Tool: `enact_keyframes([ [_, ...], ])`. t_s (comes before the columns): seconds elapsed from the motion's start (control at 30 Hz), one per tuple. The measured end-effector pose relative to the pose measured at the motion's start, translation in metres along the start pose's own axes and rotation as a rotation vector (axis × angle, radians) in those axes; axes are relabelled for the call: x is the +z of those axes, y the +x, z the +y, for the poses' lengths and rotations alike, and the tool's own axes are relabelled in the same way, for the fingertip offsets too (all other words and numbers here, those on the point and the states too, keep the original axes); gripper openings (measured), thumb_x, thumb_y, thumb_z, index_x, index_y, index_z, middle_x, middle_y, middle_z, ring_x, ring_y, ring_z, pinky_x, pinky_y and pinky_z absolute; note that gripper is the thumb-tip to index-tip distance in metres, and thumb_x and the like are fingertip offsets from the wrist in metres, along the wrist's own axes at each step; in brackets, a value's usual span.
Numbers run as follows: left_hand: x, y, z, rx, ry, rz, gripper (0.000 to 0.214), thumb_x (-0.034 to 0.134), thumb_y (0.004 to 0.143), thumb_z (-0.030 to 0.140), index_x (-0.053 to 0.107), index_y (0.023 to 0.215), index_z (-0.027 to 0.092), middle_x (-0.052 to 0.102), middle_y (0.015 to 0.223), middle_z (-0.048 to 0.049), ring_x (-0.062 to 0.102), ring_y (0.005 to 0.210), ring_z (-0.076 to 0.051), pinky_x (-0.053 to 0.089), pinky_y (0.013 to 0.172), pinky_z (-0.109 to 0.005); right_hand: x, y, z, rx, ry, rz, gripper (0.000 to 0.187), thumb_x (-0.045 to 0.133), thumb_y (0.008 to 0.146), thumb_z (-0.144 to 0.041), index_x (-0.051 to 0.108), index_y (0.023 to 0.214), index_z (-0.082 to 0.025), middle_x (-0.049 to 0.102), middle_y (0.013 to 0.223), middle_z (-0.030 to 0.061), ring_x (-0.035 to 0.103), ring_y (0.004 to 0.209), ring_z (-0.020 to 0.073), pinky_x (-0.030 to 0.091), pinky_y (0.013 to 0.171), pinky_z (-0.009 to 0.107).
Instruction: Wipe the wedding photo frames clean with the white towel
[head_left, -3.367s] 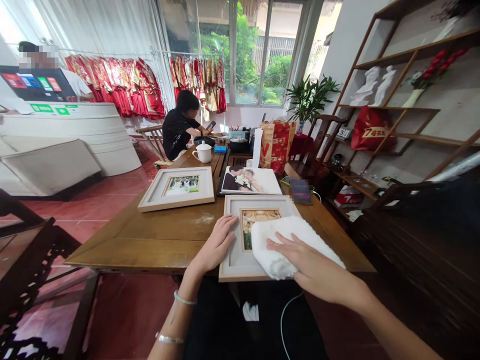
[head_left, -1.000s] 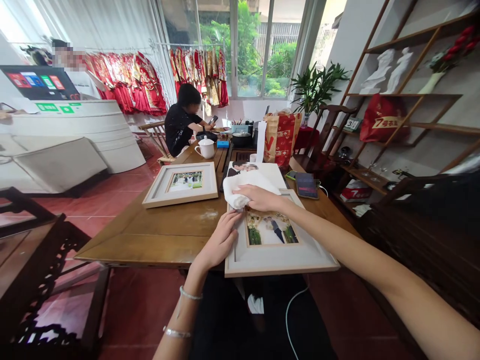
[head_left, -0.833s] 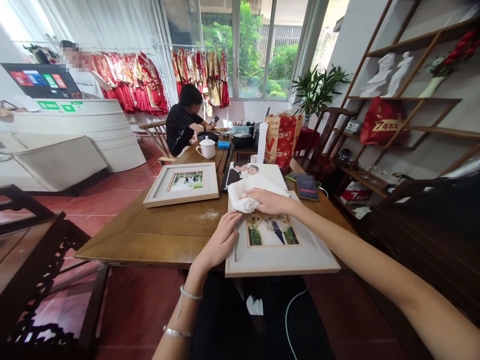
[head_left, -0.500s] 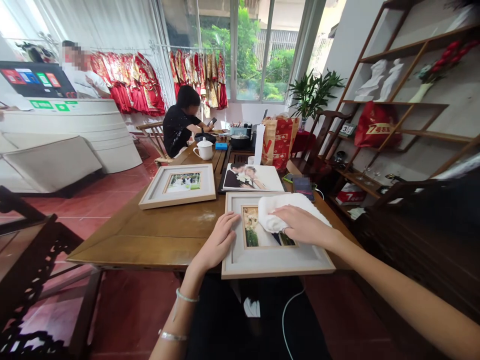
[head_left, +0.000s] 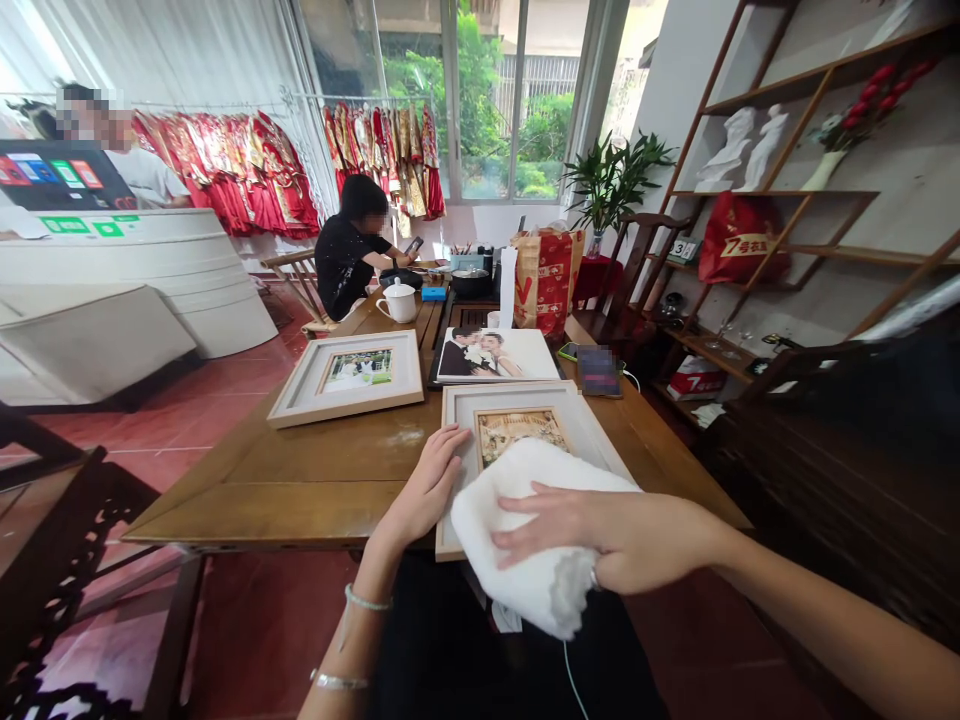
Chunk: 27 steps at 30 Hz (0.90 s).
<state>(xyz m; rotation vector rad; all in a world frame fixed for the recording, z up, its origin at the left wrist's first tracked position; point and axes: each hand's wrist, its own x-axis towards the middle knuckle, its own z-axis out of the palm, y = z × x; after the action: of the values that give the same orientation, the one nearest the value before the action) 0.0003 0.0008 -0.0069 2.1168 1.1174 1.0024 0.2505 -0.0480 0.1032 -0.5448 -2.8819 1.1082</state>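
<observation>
A light wooden picture frame (head_left: 459, 425) with a wide pale mat lies at the near edge of the table. My left hand (head_left: 429, 482) rests on its left side, fingers stretched out. In my right hand (head_left: 607, 535) is a white cloth (head_left: 510, 520), gripped with the thumb below and the fingers spread over it. The cloth covers the lower part of the picture and hangs past the frame's near edge. Behind the frame lies a photo panel (head_left: 517, 358) of a couple, and a second picture frame (head_left: 352, 410) sits to the left.
The wooden table (head_left: 300, 500) also bears a white lidded mug (head_left: 400, 302), a blue box (head_left: 433, 294), a red-and-tan paper bag (head_left: 551, 285) and a phone (head_left: 598, 372). A seated person (head_left: 349, 250) holds a phone at the far end. Another person stands behind the white counter (head_left: 150, 255).
My right hand has drawn the cloth from the picture's upper right down toward me, over the frame's near edge. My left hand stays on the frame's left side. The view has shifted slightly.
</observation>
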Motion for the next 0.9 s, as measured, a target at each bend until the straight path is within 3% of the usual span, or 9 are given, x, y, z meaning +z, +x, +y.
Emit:
enact_keyframes([
  [0.17, -0.002, 0.000, 0.001, 0.027, 0.002, -0.040, 0.043, 0.040, 0.094, 0.023, 0.045, 0.137, 0.021, 0.040, 0.144, -0.0107, 0.025, 0.140, -0.027, 0.019, 0.117, -0.049, -0.007, -0.042, -0.018, 0.277, 0.017, 0.004, 0.068, 0.043, 0.070, 0.000, 0.057, 0.129, -0.030, 0.057, 0.133, -0.0023, 0.048, 0.128, 0.0229, 0.028, 0.113, 0.041],
  [0.23, -0.003, 0.000, 0.002, 0.023, 0.006, -0.047, 0.044, 0.039, 0.094, 0.020, 0.044, 0.137, 0.020, 0.040, 0.144, -0.0111, 0.025, 0.140, -0.027, 0.018, 0.117, -0.049, -0.009, -0.055, -0.008, 0.410, -0.046, 0.060, 0.065, 0.044, 0.072, -0.003, 0.058, 0.128, -0.033, 0.059, 0.131, -0.0027, 0.051, 0.125, 0.0245, 0.034, 0.110, 0.042],
  [0.3, -0.003, 0.000, 0.002, 0.020, 0.009, -0.052, 0.044, 0.037, 0.094, 0.019, 0.044, 0.137, 0.019, 0.040, 0.144, -0.0112, 0.024, 0.140, -0.026, 0.018, 0.117, -0.049, -0.010, -0.062, 0.014, 0.489, -0.123, 0.117, 0.063, 0.045, 0.074, -0.006, 0.056, 0.130, -0.032, 0.057, 0.134, -0.0021, 0.046, 0.129, 0.0266, 0.032, 0.110, 0.045],
  [0.43, -0.004, 0.000, 0.003, 0.025, 0.004, -0.047, 0.044, 0.038, 0.094, 0.019, 0.045, 0.137, 0.021, 0.041, 0.143, -0.0101, 0.025, 0.140, -0.027, 0.020, 0.117, -0.049, -0.017, -0.054, 0.072, 0.486, -0.282, 0.271, 0.072, 0.043, 0.066, -0.004, 0.053, 0.134, -0.027, 0.047, 0.143, -0.0002, 0.029, 0.139, 0.0279, 0.021, 0.113, 0.053],
  [0.6, -0.004, 0.001, 0.002, 0.030, 0.009, -0.048, 0.045, 0.038, 0.094, 0.019, 0.045, 0.138, 0.021, 0.041, 0.143, -0.0098, 0.025, 0.139, -0.027, 0.019, 0.117, -0.050, -0.037, -0.021, 0.125, 0.450, -0.558, 0.436, 0.070, 0.049, 0.063, -0.006, 0.056, 0.130, -0.025, 0.043, 0.145, 0.0063, 0.024, 0.140, 0.0327, 0.016, 0.109, 0.064],
  [0.77, -0.003, 0.000, 0.001, 0.026, 0.016, -0.046, 0.045, 0.037, 0.094, 0.019, 0.045, 0.138, 0.021, 0.042, 0.143, -0.0095, 0.025, 0.140, -0.026, 0.018, 0.117, -0.049, -0.047, -0.003, 0.141, 0.445, -0.538, 0.468, 0.078, 0.045, 0.063, -0.003, 0.045, 0.139, -0.023, 0.036, 0.150, 0.0062, 0.017, 0.142, 0.0328, 0.013, 0.107, 0.068],
  [0.9, -0.003, 0.001, 0.001, 0.034, 0.016, -0.054, 0.045, 0.036, 0.093, 0.018, 0.044, 0.138, 0.020, 0.041, 0.143, -0.0098, 0.024, 0.140, -0.025, 0.017, 0.117, -0.048, -0.033, -0.012, 0.125, 0.445, -0.445, 0.405, 0.080, 0.042, 0.063, -0.001, 0.044, 0.140, -0.025, 0.039, 0.148, 0.0042, 0.019, 0.142, 0.0307, 0.013, 0.109, 0.066],
])
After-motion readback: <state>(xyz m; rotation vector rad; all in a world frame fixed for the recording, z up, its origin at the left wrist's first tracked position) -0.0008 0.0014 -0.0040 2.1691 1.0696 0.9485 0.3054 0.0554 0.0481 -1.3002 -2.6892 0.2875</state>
